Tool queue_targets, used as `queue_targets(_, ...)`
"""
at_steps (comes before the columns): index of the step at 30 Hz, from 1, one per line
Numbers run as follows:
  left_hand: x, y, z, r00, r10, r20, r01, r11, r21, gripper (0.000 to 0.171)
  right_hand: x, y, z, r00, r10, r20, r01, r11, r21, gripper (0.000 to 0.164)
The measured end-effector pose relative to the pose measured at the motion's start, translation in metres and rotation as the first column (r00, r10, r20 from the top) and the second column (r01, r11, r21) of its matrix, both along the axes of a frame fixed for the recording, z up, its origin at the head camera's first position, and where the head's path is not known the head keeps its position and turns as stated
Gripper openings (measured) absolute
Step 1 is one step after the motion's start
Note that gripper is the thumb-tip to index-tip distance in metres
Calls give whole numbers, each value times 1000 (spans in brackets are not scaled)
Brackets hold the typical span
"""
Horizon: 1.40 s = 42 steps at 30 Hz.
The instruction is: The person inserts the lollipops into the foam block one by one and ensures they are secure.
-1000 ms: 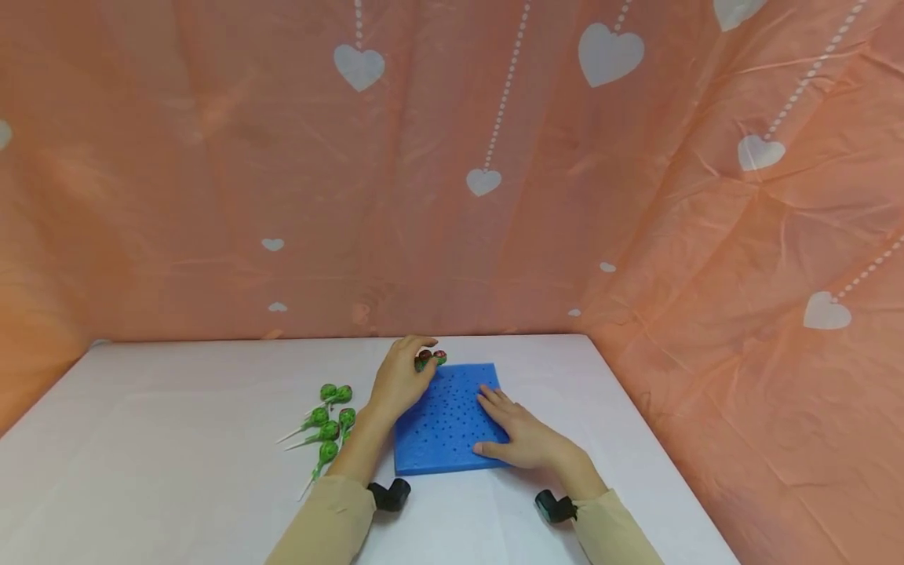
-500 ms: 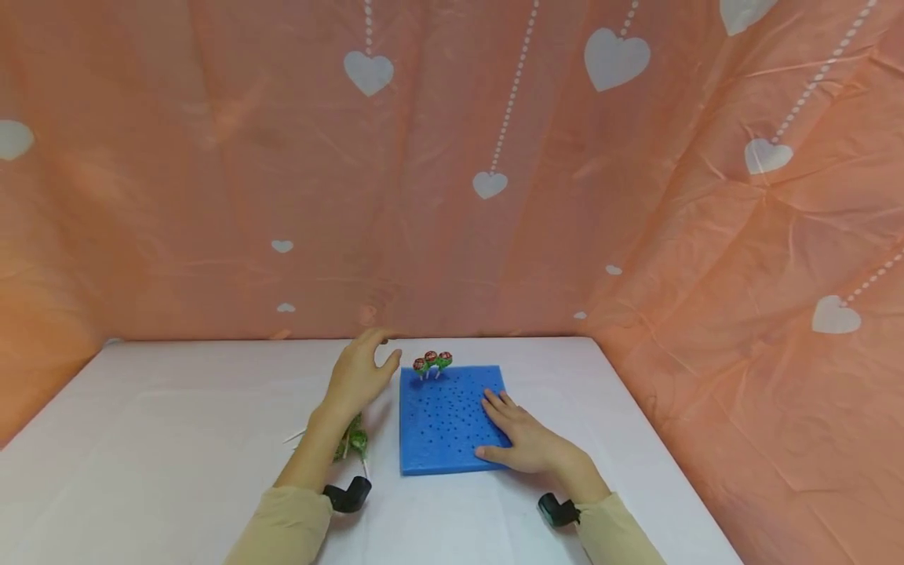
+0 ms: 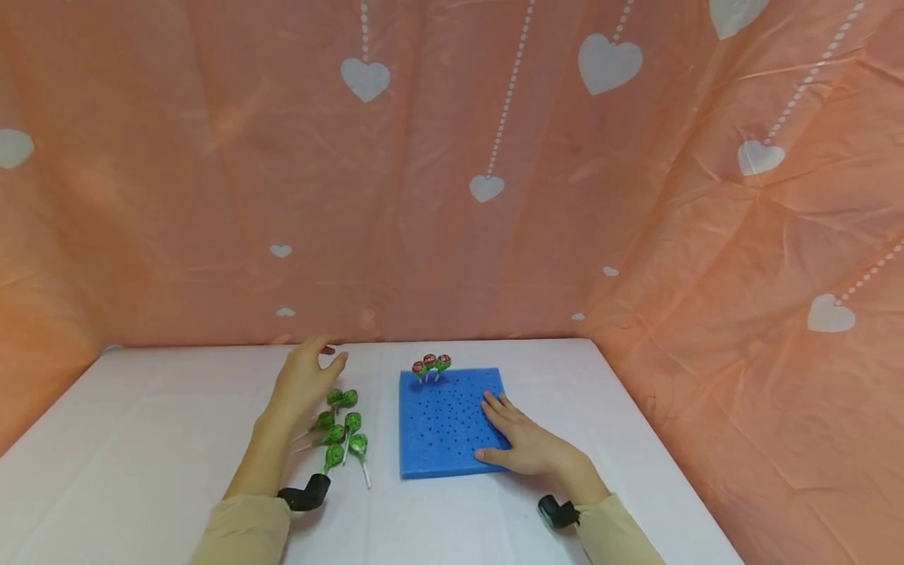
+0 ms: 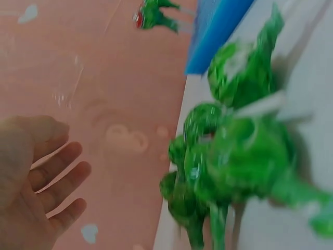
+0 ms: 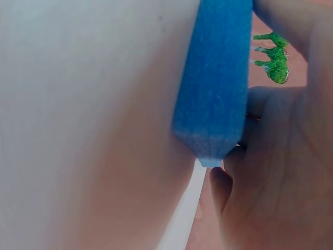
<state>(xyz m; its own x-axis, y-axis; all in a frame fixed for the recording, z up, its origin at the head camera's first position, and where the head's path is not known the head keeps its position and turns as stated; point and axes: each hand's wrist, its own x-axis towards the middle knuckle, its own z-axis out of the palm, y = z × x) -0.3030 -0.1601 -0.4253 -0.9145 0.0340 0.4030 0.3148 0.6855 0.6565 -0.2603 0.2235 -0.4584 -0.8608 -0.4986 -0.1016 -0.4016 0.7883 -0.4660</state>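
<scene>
A blue foam board [image 3: 438,439] dotted with small holes lies flat on the white table. Three lollipops [image 3: 429,361] in green and red wrappers stand upright in its far left corner. My right hand [image 3: 526,439] rests on the board's right edge with fingers spread. The left hand [image 3: 304,380], relaxed and holding nothing, hovers above the table, left of the board. Just right of and below it lie several green-wrapped lollipops [image 3: 335,433]; the left wrist view shows these lollipops [image 4: 250,156] close up, apart from the hand's loosely bent fingers [image 4: 67,179].
The white tabletop [image 3: 141,439] extends on both sides of the board. An orange curtain [image 3: 438,267] with white hearts hangs along the back and right side. A black camera mount [image 3: 307,494] sits at the left wrist, and another mount [image 3: 558,512] at the right.
My left hand has let go of a lollipop now standing in the board and has moved left, over beside the loose lollipops. The right hand has stayed on the board.
</scene>
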Motion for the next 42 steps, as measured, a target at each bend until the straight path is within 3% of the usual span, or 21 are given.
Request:
queue_targets(8,0,-25,-10,995,-68,68,70,997,-30,33,-1,-1,-3,1000,0,-5,0,1000,14,93)
queue_targets(15,2,-27,-12,972,-132,196,147,987,-69,32,1,-1,-2,1000,-5,3,5,1000,2,93)
queue_targets(23,1,-27,-17,945,-166,281,196,977,-82,30,2,-1,-1,1000,-14,1,14,1000,-2,92)
queue_targets(32,2,-25,-21,927,-186,326,222,972,-78,25,1,-1,-1,1000,-4,-5,4,1000,-11,92)
queue_targets(42,1,-21,-23,931,-173,322,212,973,-92,23,1,0,-1,1000,-8,-4,8,1000,-7,92)
